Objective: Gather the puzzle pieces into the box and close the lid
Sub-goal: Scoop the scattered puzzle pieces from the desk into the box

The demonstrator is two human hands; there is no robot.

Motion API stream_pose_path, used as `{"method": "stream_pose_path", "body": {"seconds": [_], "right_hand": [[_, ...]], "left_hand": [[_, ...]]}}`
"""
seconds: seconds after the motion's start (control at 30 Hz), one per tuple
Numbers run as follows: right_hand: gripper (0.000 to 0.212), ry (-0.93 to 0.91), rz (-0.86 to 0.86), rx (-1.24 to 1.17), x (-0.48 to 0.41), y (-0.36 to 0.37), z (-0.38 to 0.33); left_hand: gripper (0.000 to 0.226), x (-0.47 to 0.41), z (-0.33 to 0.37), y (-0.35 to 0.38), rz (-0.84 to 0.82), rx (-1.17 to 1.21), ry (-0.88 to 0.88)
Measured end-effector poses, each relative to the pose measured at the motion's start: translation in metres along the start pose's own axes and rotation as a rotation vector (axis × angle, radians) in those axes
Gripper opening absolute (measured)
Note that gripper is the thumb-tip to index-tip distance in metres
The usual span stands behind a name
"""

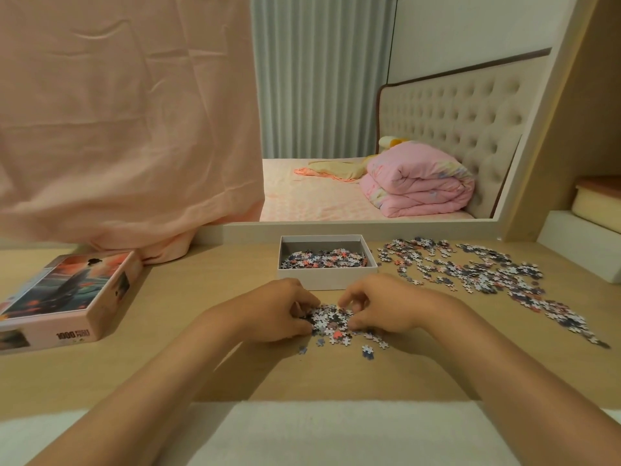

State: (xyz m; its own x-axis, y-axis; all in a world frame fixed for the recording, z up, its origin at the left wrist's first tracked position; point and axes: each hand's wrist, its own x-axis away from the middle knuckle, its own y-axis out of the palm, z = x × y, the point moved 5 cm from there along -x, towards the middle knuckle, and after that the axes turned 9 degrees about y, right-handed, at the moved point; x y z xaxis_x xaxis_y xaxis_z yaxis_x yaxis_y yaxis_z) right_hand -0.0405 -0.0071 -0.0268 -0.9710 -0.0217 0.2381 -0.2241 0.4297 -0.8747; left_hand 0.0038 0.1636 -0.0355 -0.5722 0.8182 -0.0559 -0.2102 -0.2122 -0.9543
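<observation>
Far left, the lid (pixel 67 297) lies picture side up on the table (pixel 201 280), well apart from the box, so closing is not yet done. Centre, the box (pixel 327 279) stands open toward the table's back edge, with a shallow layer of pieces across its floor; we judge it far from full. Right of the box, a wide spread of loose pieces (pixel 487 274) lies on the table, running out toward the right edge. We put the task somewhere early to middle: some pieces are in, most are out, the lid is off.

Hands next. The left hand (pixel 282 311) rests on the table just in front of the box, fingers curled inward against the left side of a small heap (pixel 331 319), touching it. The right hand (pixel 379 307) mirrors it, thumb and fingers bent around the heap's right side. Both hands clamp on the heap from either side, with a narrow gap between the fingertips. A few strays lie just nearer us. We cannot tell whether any pieces are off the table yet
</observation>
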Motion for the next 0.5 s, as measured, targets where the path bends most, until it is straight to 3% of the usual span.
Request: {"method": "stream_pose_path", "body": {"seconds": [0.1, 0.27, 0.37, 0.5], "right_hand": [[0.043, 0.036, 0.001, 0.008, 0.006, -0.016, 0.004], [0.041, 0.292, -0.263, 0.037, 0.024, -0.011, 0.018], [0.029, 0.248, -0.199, 0.035, 0.018, -0.006, 0.013], [0.021, 0.155, -0.061, -0.087, 0.006, -0.001, 0.004]], "left_hand": [[0.059, 0.003, -0.007, -0.004, 0.043, 0.041, -0.070], [0.084, -0.004, 0.010, 0.013, 0.025, 0.000, -0.008], [0.078, -0.015, 0.019, 0.024, 0.081, -0.077, 0.063], [0.062, -0.021, 0.015, 0.025, 0.114, 0.028, 0.102]]}}
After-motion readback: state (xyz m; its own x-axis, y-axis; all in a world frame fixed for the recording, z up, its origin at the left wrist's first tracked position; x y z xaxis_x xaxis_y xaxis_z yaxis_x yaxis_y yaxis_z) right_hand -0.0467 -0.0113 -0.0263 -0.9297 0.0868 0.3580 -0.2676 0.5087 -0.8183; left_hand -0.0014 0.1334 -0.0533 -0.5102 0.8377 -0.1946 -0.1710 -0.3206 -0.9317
